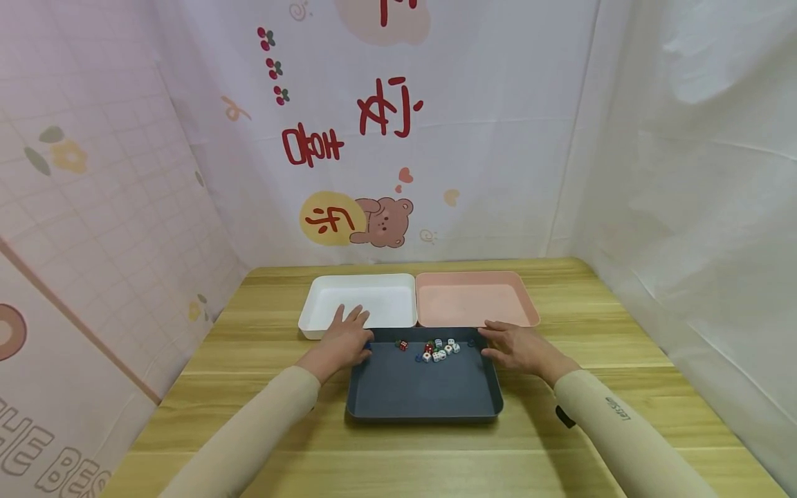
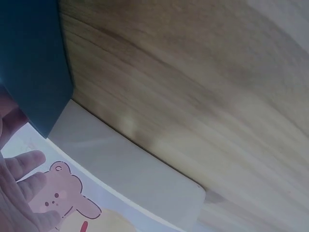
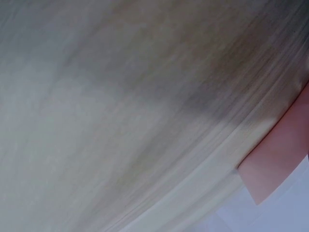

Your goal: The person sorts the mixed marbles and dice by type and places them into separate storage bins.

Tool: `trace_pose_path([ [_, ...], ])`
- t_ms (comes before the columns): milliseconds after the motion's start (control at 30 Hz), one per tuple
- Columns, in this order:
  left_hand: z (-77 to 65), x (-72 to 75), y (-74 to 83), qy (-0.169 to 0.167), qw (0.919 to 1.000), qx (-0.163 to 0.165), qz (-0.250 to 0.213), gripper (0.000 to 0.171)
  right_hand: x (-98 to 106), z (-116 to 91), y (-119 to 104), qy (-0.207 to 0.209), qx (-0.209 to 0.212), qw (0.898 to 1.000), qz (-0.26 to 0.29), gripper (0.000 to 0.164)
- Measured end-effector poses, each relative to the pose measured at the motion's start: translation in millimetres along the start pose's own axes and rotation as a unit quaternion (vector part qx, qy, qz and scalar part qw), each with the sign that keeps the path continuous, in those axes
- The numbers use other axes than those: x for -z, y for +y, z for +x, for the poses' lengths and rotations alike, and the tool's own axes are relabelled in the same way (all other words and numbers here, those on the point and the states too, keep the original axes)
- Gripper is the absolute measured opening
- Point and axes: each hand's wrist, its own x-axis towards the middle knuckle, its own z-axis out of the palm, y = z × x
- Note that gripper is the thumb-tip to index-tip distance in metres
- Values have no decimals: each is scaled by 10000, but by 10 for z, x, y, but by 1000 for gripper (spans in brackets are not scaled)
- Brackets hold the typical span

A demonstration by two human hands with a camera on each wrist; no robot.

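In the head view, your left hand [image 1: 339, 342], fingers spread, is at the left edge of the dark tray [image 1: 423, 399]; your right hand [image 1: 521, 347], also spread, at its right. Dice [image 1: 439, 355] lie inside toward the far wall. The left wrist view shows your fingers apart near the white tray [image 2: 123, 154]; the right wrist view, the pink tray [image 3: 277, 150] on the bench [image 3: 145, 111].

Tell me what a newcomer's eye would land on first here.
Probably the large red lettering and the pink cartoon bear on the white backdrop behind the table. Next comes the dark tray in the middle, with small red and white dice toward its far side and the left hand and right hand at its far corners. Beyond it, a white tray and a pink tray stand side by side.
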Motion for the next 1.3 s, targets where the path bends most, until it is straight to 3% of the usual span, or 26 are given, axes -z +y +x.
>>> trace_pose_path([
  [267, 59, -6, -4, -140, 9985, -77, 529, 27, -6, -5, 9, -35, -33, 10000, 15, 57],
  [700, 147, -17, 69, -489, 9948, -51, 889, 20, -13, -10, 9, -4, -22, 10000, 58, 56],
  [1067, 172, -69, 93, -103, 9917, -235, 1260, 12, 2, -5, -1, -26, -33, 10000, 12, 56],
  [1300, 150, 6, 65, 254, 9966, -384, 681, 8, -1, -10, -19, -29, -114, 9999, 18, 54],
])
